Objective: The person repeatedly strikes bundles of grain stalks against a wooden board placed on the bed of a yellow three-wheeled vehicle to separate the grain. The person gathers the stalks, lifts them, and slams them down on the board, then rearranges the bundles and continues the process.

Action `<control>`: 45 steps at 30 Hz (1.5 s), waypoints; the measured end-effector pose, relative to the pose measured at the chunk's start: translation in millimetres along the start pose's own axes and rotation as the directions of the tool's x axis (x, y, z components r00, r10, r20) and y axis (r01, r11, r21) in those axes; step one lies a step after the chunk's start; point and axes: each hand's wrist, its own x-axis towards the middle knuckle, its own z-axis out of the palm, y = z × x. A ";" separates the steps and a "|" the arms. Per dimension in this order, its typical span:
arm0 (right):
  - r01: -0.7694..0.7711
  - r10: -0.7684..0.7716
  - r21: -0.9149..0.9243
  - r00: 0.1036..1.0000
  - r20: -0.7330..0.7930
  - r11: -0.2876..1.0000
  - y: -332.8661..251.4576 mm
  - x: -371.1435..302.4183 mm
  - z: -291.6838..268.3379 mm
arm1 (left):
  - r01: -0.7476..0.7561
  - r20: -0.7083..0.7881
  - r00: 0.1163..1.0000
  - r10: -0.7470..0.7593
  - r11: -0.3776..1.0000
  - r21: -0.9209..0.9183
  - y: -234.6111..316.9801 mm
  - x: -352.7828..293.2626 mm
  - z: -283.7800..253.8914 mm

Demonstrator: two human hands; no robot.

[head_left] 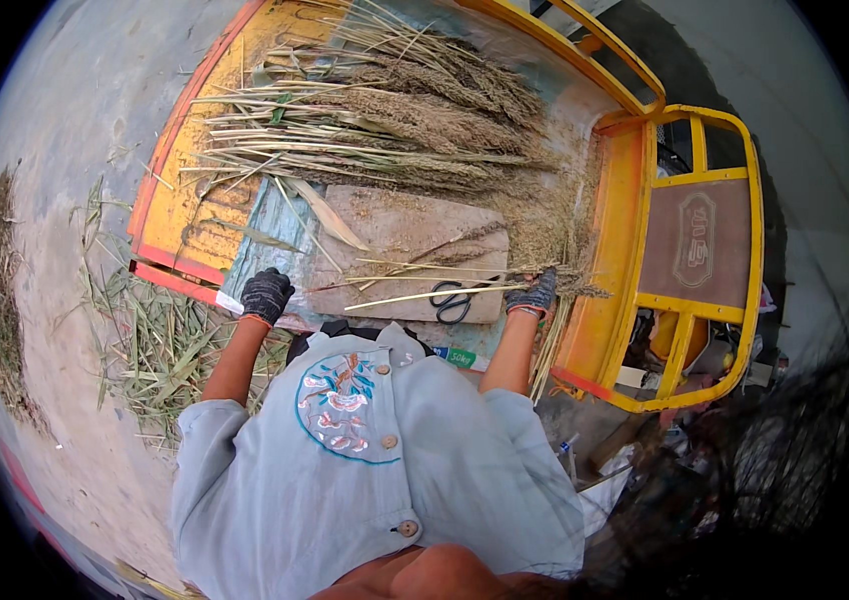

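Both my hands wear dark knitted gloves. My right hand (535,292) is closed around a few pale sorghum stalks (400,298) just below their seed heads, their bare ends reaching left. My left hand (267,295) is curled closed at the near edge of the cart bed, beside a light blue sheet (275,233); whatever lies inside its fingers is hidden. Black-handled scissors (452,303) rest on a worn wooden board (400,225), partly beneath the stalks. Beyond the board lies a thick pile of sorghum (395,120), stalk ends left and brown seed heads right.
The yellow cart bed (190,215) has a red edge on the left. At the right rises a yellow metal frame (760,240) with a brown panel. Loose seed (550,215) covers the bed beside it. Stripped leaves (170,345) litter the ground at left, and more plant debris (0,290) lies farther left.
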 end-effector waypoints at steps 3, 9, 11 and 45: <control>0.036 -0.036 0.048 0.999 -0.004 0.998 -7.7 6.1 -16.9 | -0.254 0.023 0.967 0.254 0.966 0.038 75.9 31.7 19.0; 0.117 -0.109 0.049 0.985 -0.132 0.992 -18.2 3.2 -21.8 | -0.184 0.040 0.983 0.182 0.982 0.045 110.3 70.7 59.3; 0.100 -0.091 0.128 0.993 -0.070 0.987 -20.2 10.5 -34.7 | -0.205 0.032 0.978 0.207 0.976 -0.067 106.1 69.7 45.3; -0.167 0.088 0.185 0.923 0.374 0.968 54.5 -24.7 25.5 | -0.625 -0.243 0.730 0.638 0.481 -0.614 161.6 30.4 4.5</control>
